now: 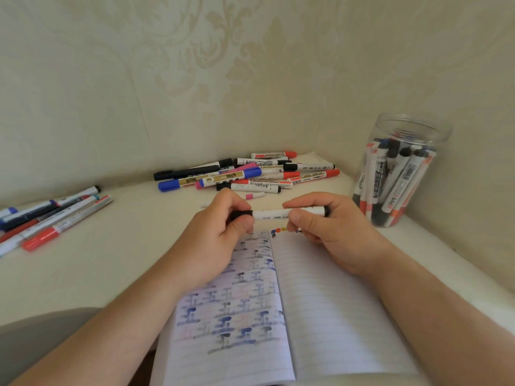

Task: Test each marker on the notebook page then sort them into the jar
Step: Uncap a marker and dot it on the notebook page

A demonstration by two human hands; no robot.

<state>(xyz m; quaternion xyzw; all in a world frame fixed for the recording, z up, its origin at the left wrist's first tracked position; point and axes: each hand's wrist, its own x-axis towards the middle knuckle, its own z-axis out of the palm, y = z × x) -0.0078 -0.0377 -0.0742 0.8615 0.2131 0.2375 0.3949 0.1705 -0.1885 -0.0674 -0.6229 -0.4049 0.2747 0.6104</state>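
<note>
A white-barrelled marker [281, 213] lies level between both hands, above the top edge of the open lined notebook [320, 296]. The left hand [220, 235] has its fingers curled round the marker's black cap [242, 215], thumb pressed against the cap from the near side. The right hand [326, 227] pinches the barrel, thumb in front and fingers wrapped over the top, with the marker's black end [326, 210] poking out past the knuckles. A bare stretch of barrel shows between the two sets of fingertips. Just below the right thumb, small coloured test marks [280, 230] sit on the right page. Beyond the fingers lies a loose pile of markers [245, 174]; well to the left of the left hand lies another group of markers [47, 218]. To the right of the right hand stands a clear plastic jar [401, 168] with markers standing in it
</note>
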